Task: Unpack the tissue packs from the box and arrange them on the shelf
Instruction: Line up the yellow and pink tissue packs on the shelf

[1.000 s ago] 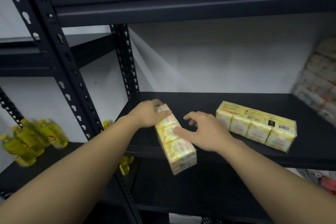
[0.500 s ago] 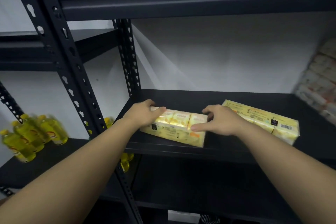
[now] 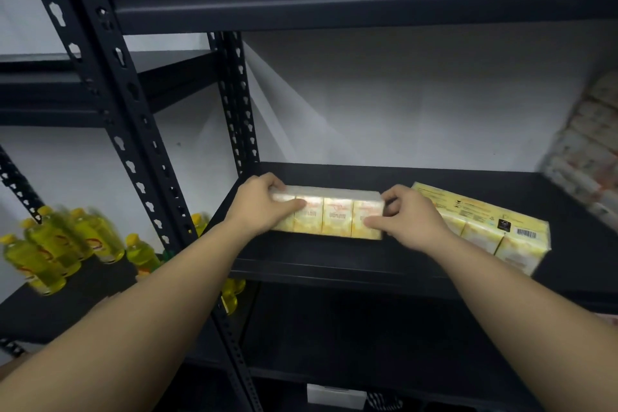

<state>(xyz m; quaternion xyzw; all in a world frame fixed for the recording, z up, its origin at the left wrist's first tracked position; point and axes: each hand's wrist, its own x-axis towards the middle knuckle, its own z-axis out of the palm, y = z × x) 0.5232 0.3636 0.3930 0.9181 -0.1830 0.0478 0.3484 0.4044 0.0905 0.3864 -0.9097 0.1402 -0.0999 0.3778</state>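
Observation:
A yellow tissue pack (image 3: 336, 217) stands on its long edge at the left of the black shelf (image 3: 334, 264), its printed front toward me. My left hand (image 3: 259, 206) grips its left end and my right hand (image 3: 409, 216) grips its right end. A second yellow tissue pack (image 3: 485, 226) lies flat just to the right, angled, with a barcode on its near corner. The box is not in view.
White and pink wrapped packs (image 3: 588, 144) are stacked at the shelf's far right. Yellow oil bottles (image 3: 60, 251) stand on the lower shelf to the left. A black perforated upright (image 3: 133, 130) separates the two bays. Another shelf board (image 3: 334, 0) runs overhead.
The pack went from hanging slanted over the shelf's front edge to standing lengthwise on the shelf, pushed further back. Both hands moved to its two ends.

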